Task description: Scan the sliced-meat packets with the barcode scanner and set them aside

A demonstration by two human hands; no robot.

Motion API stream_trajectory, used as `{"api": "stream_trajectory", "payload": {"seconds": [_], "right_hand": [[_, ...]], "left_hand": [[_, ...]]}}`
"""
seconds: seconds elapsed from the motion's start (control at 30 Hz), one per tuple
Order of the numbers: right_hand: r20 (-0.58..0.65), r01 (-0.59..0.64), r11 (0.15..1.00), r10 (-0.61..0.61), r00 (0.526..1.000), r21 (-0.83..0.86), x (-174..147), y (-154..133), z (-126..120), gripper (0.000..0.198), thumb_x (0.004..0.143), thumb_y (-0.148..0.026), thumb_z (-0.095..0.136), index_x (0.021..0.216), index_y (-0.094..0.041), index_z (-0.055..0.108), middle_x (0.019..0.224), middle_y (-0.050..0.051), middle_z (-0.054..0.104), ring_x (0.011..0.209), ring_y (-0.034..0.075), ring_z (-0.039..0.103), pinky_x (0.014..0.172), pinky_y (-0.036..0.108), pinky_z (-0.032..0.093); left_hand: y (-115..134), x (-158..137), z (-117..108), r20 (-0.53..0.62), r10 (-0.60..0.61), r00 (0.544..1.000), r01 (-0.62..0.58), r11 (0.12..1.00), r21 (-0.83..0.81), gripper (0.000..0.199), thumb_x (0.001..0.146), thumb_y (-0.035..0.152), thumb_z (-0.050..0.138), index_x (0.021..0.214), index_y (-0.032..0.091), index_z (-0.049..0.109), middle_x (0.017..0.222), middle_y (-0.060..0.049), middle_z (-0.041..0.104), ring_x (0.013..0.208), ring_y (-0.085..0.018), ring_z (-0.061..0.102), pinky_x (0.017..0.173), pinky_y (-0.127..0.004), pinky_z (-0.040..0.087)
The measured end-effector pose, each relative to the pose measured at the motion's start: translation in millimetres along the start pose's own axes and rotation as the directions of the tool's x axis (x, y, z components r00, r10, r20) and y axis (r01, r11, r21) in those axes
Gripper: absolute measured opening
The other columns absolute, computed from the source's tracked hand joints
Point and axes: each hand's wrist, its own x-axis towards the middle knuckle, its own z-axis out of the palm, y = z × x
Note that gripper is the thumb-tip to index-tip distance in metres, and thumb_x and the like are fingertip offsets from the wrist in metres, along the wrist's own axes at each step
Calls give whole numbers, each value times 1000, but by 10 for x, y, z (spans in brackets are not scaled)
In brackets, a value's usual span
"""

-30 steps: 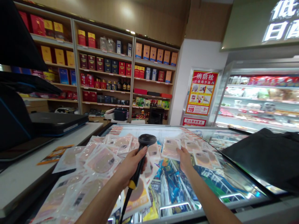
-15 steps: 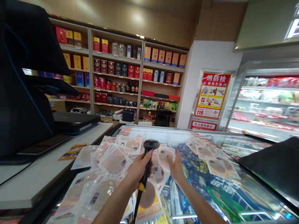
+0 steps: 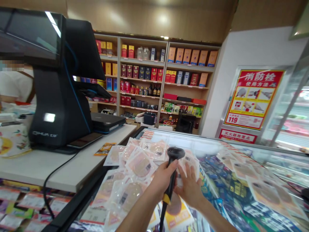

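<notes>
My left hand [image 3: 162, 182] is closed around the handle of a black barcode scanner [image 3: 174, 164] with a yellow band, its head pointing away from me. My right hand [image 3: 190, 187] lies flat, fingers spread, on a clear vacuum pack of sliced meat [image 3: 191, 161] just right of the scanner. Several similar pinkish packs [image 3: 137, 164] are spread over the glass lid of a chest freezer [image 3: 217, 151], left of the scanner.
A black checkout terminal [image 3: 58, 87] with its cable stands on a white counter [image 3: 48, 167] at left, a person in white behind it. Shelves of boxed goods [image 3: 154, 71] fill the back wall. A red fire-hydrant poster [image 3: 252, 96] hangs right.
The view has swung left, bringing the terminal into sight. My right hand slid a meat pack leftward to just beside the scanner. The black bag at right has left the view.
</notes>
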Motion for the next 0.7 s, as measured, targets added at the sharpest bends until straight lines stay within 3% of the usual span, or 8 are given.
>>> {"api": "stream_trajectory", "payload": {"seconds": [0.23, 0.5, 0.6, 0.7], "right_hand": [[32, 1, 1000, -1, 999, 8, 354, -180, 32, 65, 71, -39, 42, 129, -23, 19, 137, 13, 8, 122, 37, 3, 83, 62, 19], [5, 41, 975, -43, 999, 220, 516, -273, -23, 66, 69, -37, 46, 129, -24, 20, 135, 11, 18, 121, 38, 7, 86, 61, 15], [-96, 90, 950, -64, 993, 300, 500, -127, -91, 63, 72, -39, 42, 129, -27, 17, 136, 9, 15, 122, 35, 11, 88, 59, 18], [-232, 50, 958, 18, 973, 284, 490, 295, -205, 58, 75, -46, 35, 128, -27, 20, 136, 7, 17, 122, 30, 14, 91, 54, 18]], "left_hand": [[16, 42, -12, -2, 10, 1000, -10, 1000, 13, 32, 66, 48, 50, 63, 16, 45, 42, 7, 44, 31, -5, 39, 33, -18, 30], [163, 57, 141, -43, -62, 997, 65, 995, 76, 33, 64, 48, 52, 61, 16, 48, 41, 6, 43, 32, -5, 40, 33, -16, 29], [185, 133, 265, -19, -41, 999, 42, 996, 81, 35, 65, 49, 51, 58, 15, 48, 43, 5, 46, 34, -5, 42, 35, -16, 31], [138, 210, 394, 77, -59, 995, 53, 996, 70, 36, 64, 51, 51, 57, 16, 47, 44, 4, 48, 35, -6, 43, 35, -17, 32]]}}
